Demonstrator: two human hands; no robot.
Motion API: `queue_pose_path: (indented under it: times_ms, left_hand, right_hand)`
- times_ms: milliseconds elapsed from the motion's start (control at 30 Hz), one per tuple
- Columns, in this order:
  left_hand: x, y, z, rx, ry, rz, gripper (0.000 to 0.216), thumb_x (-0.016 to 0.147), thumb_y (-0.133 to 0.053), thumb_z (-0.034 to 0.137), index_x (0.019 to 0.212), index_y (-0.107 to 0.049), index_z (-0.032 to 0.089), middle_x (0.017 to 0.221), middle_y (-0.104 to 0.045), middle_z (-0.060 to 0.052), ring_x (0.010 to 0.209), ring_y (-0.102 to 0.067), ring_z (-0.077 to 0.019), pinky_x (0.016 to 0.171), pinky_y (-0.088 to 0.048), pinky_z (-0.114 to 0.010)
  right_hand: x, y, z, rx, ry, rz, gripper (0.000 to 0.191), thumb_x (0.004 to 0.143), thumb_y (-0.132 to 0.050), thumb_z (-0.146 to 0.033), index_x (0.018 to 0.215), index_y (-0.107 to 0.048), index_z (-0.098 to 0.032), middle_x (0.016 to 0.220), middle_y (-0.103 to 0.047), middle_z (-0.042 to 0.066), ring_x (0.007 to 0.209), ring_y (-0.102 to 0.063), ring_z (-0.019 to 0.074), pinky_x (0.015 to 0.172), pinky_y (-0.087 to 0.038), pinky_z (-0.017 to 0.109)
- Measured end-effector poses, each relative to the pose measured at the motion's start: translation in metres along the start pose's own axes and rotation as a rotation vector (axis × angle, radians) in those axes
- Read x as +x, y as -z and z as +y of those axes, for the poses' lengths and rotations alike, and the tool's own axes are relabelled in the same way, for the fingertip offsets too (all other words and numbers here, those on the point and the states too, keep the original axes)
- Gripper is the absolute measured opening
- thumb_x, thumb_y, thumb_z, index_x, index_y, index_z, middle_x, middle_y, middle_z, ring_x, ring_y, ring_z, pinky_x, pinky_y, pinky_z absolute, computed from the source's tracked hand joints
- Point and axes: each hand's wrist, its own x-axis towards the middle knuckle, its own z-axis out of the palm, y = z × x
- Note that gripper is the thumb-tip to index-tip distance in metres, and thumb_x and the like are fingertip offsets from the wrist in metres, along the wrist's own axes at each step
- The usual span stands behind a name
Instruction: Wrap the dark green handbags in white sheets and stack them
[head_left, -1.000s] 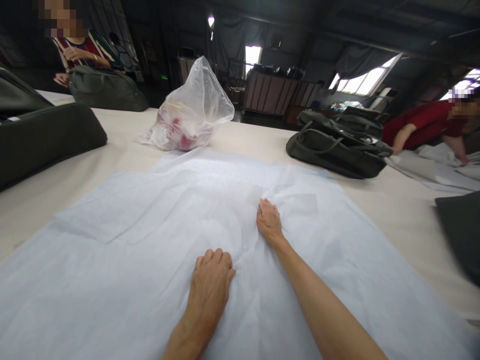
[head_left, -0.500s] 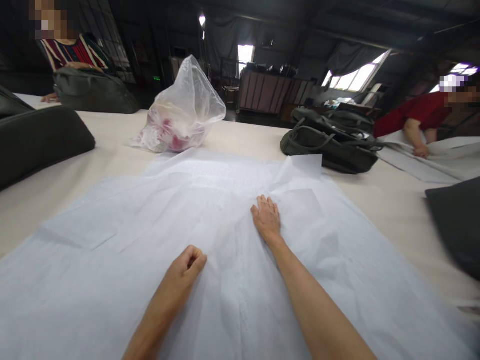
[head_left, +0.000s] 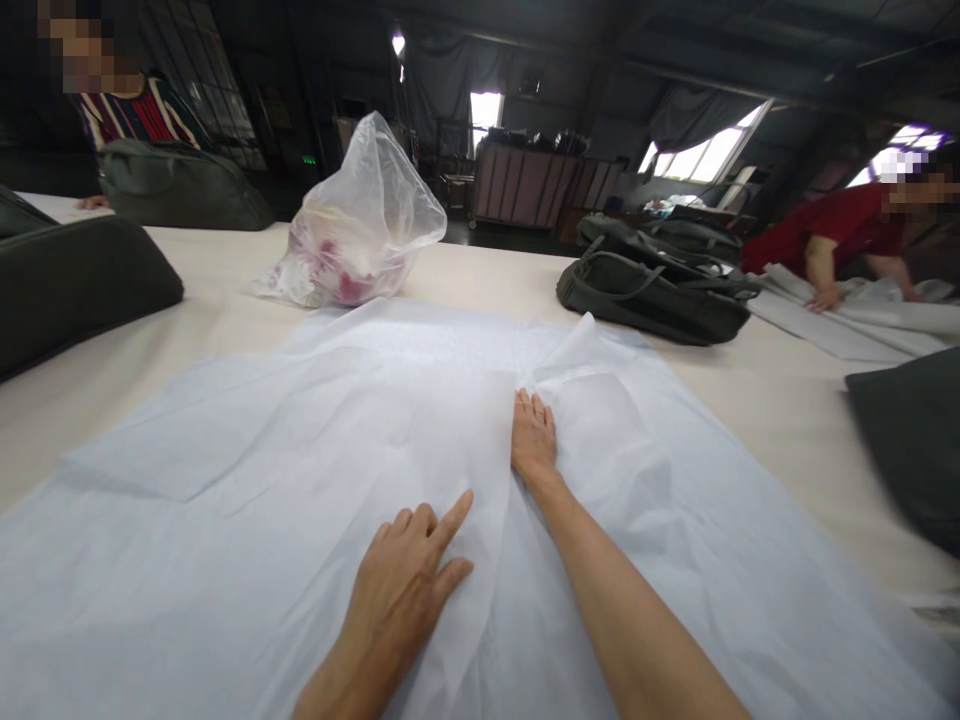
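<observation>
A large, thin white sheet [head_left: 247, 560] lies in loose layers over the table in front of me, with creases and folded edges. My left hand [head_left: 409, 570] rests palm down on it, index finger and thumb stretched out and apart, the other fingers bent. Farther forward, my right hand [head_left: 534, 435] lies flat on the sheet with its fingers extended. A fold edge of the sheet runs along the left side of the right hand, and the right thumb is hidden. Neither hand grips anything.
Beyond the sheet stands a clear plastic bag [head_left: 360, 230] with whitish and red contents. Dark green bags [head_left: 652, 290] lie back right; others [head_left: 82, 290] stand at left on the pale table [head_left: 495, 275]. A co-worker in red [head_left: 832, 240] handles pale sheets at right; another person [head_left: 142, 110] stands back left.
My left hand has opened from a closed grip and moved right. A sheet layer now lies across toward my right hand, and the raised corner behind it has folded down.
</observation>
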Motion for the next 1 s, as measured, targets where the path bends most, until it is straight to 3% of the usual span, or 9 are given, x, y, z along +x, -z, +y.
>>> queue_pose_path:
  times_ms: [267, 400, 567, 633, 733, 867, 1000]
  left_hand:
    - [0.003, -0.004, 0.007, 0.128, -0.044, -0.086, 0.049, 0.093, -0.052, 0.026, 0.14, -0.045, 0.038, 0.102, -0.063, -0.005, 0.095, -0.058, -0.0258, 0.083, -0.042, -0.041]
    - [0.002, -0.005, 0.008, 0.126, -0.041, -0.089, 0.046, 0.094, -0.049, 0.028, 0.14, -0.045, 0.034, 0.105, -0.064, -0.006, 0.097, -0.058, -0.0264, 0.084, -0.042, -0.042]
    - [0.001, -0.004, 0.008, 0.103, -0.033, -0.092, 0.046, 0.093, -0.052, 0.028, 0.138, -0.048, 0.033, 0.106, -0.065, -0.006, 0.099, -0.058, -0.0263, 0.085, -0.041, -0.041]
    - [0.001, -0.004, 0.008, 0.098, -0.03, -0.085, 0.046, 0.093, -0.052, 0.028, 0.138, -0.048, 0.033, 0.106, -0.065, -0.006, 0.099, -0.058, -0.026, 0.086, -0.041, -0.041]
    - [0.001, -0.006, 0.008, 0.099, -0.028, -0.068, 0.046, 0.093, -0.052, 0.028, 0.138, -0.048, 0.033, 0.105, -0.065, -0.006, 0.099, -0.058, -0.0258, 0.085, -0.041, -0.041]
    - [0.001, -0.008, 0.007, 0.096, -0.03, -0.056, 0.046, 0.092, -0.053, 0.029, 0.137, -0.048, 0.035, 0.103, -0.064, -0.005, 0.098, -0.059, -0.0252, 0.085, -0.041, -0.041]
    - [0.001, -0.008, 0.008, 0.098, -0.024, -0.072, 0.047, 0.092, -0.053, 0.027, 0.138, -0.047, 0.032, 0.104, -0.065, -0.006, 0.098, -0.059, -0.0252, 0.085, -0.041, -0.041]
  right_hand:
    - [0.009, -0.003, 0.002, -0.002, -0.008, -0.047, 0.054, 0.093, -0.035, -0.021, 0.146, -0.042, -0.019, 0.157, -0.031, 0.009, 0.145, -0.023, 0.0286, 0.117, -0.014, 0.048]
    - [0.016, 0.012, 0.007, 0.181, -0.048, -0.083, 0.054, 0.09, -0.042, -0.025, 0.143, -0.045, -0.014, 0.152, -0.038, 0.013, 0.142, -0.03, 0.028, 0.117, -0.019, 0.046]
    - [0.017, 0.036, 0.009, 0.57, -0.173, 0.129, 0.051, 0.094, -0.037, -0.042, 0.134, -0.055, -0.014, 0.137, -0.057, 0.01, 0.129, -0.05, 0.0222, 0.11, -0.036, 0.036]
    - [0.014, 0.042, 0.001, 0.539, -0.148, 0.129, 0.056, 0.09, -0.047, -0.05, 0.133, -0.054, -0.016, 0.129, -0.063, 0.011, 0.124, -0.054, 0.0254, 0.109, -0.035, 0.04]
    - [0.006, 0.041, -0.017, 0.355, -0.09, 0.067, 0.065, 0.087, -0.057, -0.048, 0.141, -0.045, -0.014, 0.13, -0.062, 0.013, 0.127, -0.051, 0.0283, 0.114, -0.025, 0.047]
    - [-0.011, 0.026, -0.031, 0.125, 0.139, 0.058, 0.056, 0.096, -0.045, -0.04, 0.146, -0.039, -0.015, 0.151, -0.041, 0.012, 0.145, -0.024, 0.0248, 0.119, -0.008, 0.048]
    - [-0.025, 0.008, -0.031, 0.009, 0.293, -0.1, 0.056, 0.099, -0.034, -0.047, 0.148, -0.036, -0.019, 0.157, -0.03, 0.008, 0.148, -0.016, 0.0246, 0.119, -0.008, 0.049]
